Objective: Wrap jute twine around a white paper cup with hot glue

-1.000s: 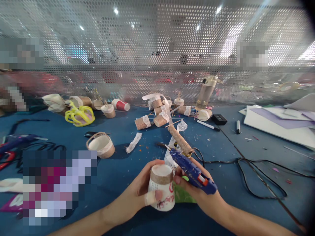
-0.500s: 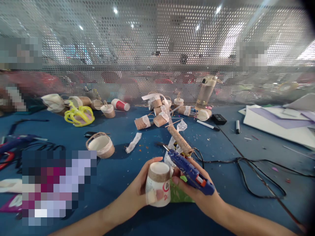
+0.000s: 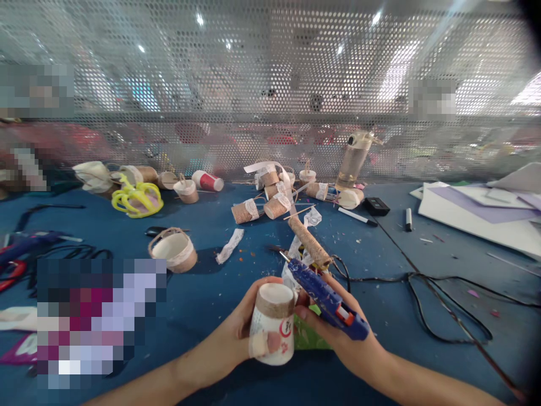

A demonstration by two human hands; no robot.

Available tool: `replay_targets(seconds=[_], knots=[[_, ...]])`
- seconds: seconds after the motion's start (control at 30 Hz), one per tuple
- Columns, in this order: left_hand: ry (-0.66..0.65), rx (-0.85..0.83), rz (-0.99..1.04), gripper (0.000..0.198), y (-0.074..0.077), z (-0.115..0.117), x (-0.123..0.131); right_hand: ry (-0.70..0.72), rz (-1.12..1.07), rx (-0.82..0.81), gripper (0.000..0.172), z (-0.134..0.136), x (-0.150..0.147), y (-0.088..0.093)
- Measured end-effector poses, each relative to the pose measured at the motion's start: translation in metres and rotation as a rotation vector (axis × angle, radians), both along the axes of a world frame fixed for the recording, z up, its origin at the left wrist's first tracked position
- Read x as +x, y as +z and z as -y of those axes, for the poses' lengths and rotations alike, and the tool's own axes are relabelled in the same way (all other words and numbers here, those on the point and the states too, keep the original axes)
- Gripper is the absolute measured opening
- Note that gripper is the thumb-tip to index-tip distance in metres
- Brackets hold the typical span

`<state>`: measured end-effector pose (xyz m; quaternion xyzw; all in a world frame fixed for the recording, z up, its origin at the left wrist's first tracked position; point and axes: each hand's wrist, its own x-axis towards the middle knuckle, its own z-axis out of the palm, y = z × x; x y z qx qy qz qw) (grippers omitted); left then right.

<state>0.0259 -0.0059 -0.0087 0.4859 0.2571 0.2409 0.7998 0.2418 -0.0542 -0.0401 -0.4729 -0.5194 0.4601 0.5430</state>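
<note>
Moved down a little, the paper cup [image 3: 274,327] stands narrow end up in the left hand [image 3: 237,327]; just right of it, the right hand [image 3: 338,339] holds a glue gun [image 3: 323,296] slanting away leftward.

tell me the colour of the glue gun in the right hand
The glue gun is dark blue, in the head view.

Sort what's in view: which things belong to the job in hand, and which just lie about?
In use:
white printed cup, in the left hand
blue glue gun, in the right hand
perhaps the twine roll

Apparently lying about:
bottle
yellow crown-shaped piece
black box
white sheets
</note>
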Motion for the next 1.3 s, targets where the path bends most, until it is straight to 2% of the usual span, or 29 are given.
replay_targets(seconds=[0.13, 0.23, 0.27, 0.37, 0.4, 0.5, 0.63, 0.7, 0.77, 0.8, 0.83, 0.87, 0.93, 1.03, 1.1, 1.17, 1.23, 1.3], knots=[[-0.073, -0.029, 0.034, 0.067, -0.004, -0.003, -0.003, -0.035, 0.051, 0.047, 0.029, 0.001, 0.002, 0.004], [-0.083, -0.027, 0.051, 0.065, -0.005, -0.003, -0.003, 0.036, 0.083, 0.081, 0.04, 0.0, 0.006, 0.017], [-0.083, -0.024, 0.056, 0.065, -0.005, -0.003, -0.003, 0.089, 0.091, 0.089, 0.038, 0.0, 0.007, 0.022], [-0.079, -0.03, 0.047, 0.067, -0.005, -0.004, -0.004, 0.22, 0.109, 0.127, 0.014, -0.001, 0.01, 0.029], [-0.072, -0.039, 0.047, 0.067, -0.005, -0.004, -0.004, 0.238, 0.105, 0.133, 0.011, -0.001, 0.01, 0.03], [-0.07, -0.093, 0.077, 0.07, -0.004, -0.003, -0.005, 0.238, 0.037, 0.094, 0.015, 0.0, 0.01, 0.029], [-0.151, -0.126, 0.137, 0.07, -0.003, -0.003, -0.003, 0.273, -0.124, -0.032, 0.017, 0.003, 0.008, 0.028], [-0.167, -0.101, 0.138, 0.071, -0.005, -0.008, -0.002, 0.236, -0.099, -0.026, 0.016, 0.003, 0.008, 0.027], [-0.121, -0.024, 0.088, 0.073, -0.01, -0.019, -0.001, 0.154, -0.005, 0.038, 0.014, 0.002, 0.01, 0.025], [-0.05, 0.049, 0.038, 0.073, -0.012, -0.025, -0.002, 0.119, 0.037, 0.069, 0.014, 0.001, 0.01, 0.024], [0.075, 0.15, -0.039, 0.071, -0.012, -0.033, -0.002, 0.095, 0.064, 0.094, 0.014, 0.0, 0.011, 0.023], [0.094, 0.184, -0.082, 0.067, -0.01, -0.041, -0.004, 0.081, 0.074, 0.111, 0.013, -0.001, 0.012, 0.023], [0.118, 0.238, -0.138, 0.051, 0.002, -0.057, -0.009, 0.065, 0.064, 0.128, 0.013, -0.002, 0.013, 0.023], [0.163, 0.411, -0.251, 0.036, 0.04, -0.086, -0.02, 0.088, 0.052, 0.134, 0.015, -0.001, 0.013, 0.024], [0.133, 0.919, -0.699, 0.034, 0.071, -0.113, -0.026, 0.114, 0.049, 0.127, 0.017, 0.001, 0.013, 0.024], [0.14, 1.257, -1.09, 0.044, 0.096, -0.149, -0.032, 0.147, 0.051, 0.128, 0.02, 0.001, 0.013, 0.024], [0.147, 1.278, -1.173, 0.051, 0.112, -0.189, -0.038, 0.175, 0.058, 0.142, 0.021, 0.001, 0.014, 0.024], [0.158, 1.269, -1.188, 0.05, 0.117, -0.225, -0.046, 0.19, 0.068, 0.157, 0.019, 0.0, 0.014, 0.026]])
